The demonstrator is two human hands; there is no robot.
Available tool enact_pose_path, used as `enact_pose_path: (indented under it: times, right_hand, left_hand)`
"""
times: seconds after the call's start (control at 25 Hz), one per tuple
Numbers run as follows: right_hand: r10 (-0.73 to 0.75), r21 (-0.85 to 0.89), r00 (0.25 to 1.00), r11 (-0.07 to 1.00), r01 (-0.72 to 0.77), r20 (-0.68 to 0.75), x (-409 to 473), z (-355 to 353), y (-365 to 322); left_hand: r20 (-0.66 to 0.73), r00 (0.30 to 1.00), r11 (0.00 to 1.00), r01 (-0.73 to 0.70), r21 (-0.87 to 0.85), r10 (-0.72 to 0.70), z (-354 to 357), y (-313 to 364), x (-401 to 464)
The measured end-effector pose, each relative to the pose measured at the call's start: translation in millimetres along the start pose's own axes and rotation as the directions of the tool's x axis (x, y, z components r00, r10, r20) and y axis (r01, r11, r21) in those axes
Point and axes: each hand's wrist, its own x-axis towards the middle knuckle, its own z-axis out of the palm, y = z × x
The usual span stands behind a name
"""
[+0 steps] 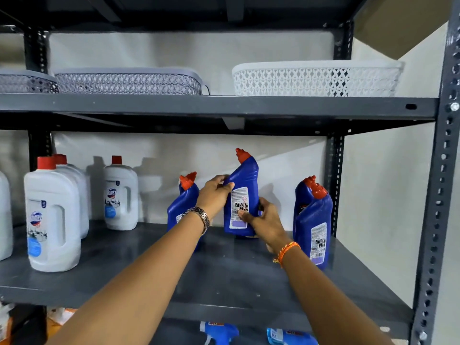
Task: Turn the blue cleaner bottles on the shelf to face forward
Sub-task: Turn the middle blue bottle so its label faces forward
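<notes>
Three blue cleaner bottles with red caps are on the grey middle shelf (224,277). Both my hands hold the middle bottle (245,180), which is tilted and shows its back label. My left hand (215,195) grips its upper left side. My right hand (267,220) grips its lower right side. The left blue bottle (185,202) stands behind my left wrist, partly hidden. The right blue bottle (313,222) stands upright near the shelf's right post, its back label facing me.
Several white red-capped bottles (53,220) stand at the shelf's left. The shelf above carries grey baskets (127,82) and a white basket (316,79). A perforated metal post (438,195) stands at the right. Blue spray bottles (219,332) lie on the shelf below.
</notes>
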Motion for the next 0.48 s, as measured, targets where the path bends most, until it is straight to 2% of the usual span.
enact_pose_path:
  times: [0.08, 0.2, 0.28, 0.4, 0.48]
  right_hand:
    - [-0.125, -0.119, 0.983, 0.987, 0.109, -0.137, -7.0, 9.2, -4.4]
    - [-0.201, -0.301, 0.966, 0.942, 0.145, -0.164, -14.6, 16.4, -11.2]
    - [-0.119, -0.316, 0.985, 0.946, 0.075, -0.124, -13.5, 13.5, -14.0]
    - [0.040, -0.211, 0.999, 0.977, -0.045, -0.027, -9.0, 1.7, -18.9]
    - [0.090, -0.224, 0.996, 0.971, -0.089, -0.003, -6.5, -6.0, -22.7]
  left_hand:
    - [-0.013, 0.999, 0.999, 0.036, -0.023, -0.037, 13.7, 14.6, -4.7]
    - [-0.171, 0.985, 0.999, 0.035, -0.007, -0.036, 29.6, 27.8, -8.6]
    - [-0.202, 0.979, 0.997, -0.016, -0.073, 0.001, 30.6, 28.2, -4.4]
    - [-0.104, 0.992, 0.987, -0.084, -0.138, 0.069, 22.2, 29.7, 1.8]
    - [-0.021, 0.996, 0.979, -0.091, -0.185, 0.089, 17.5, 27.7, 3.9]
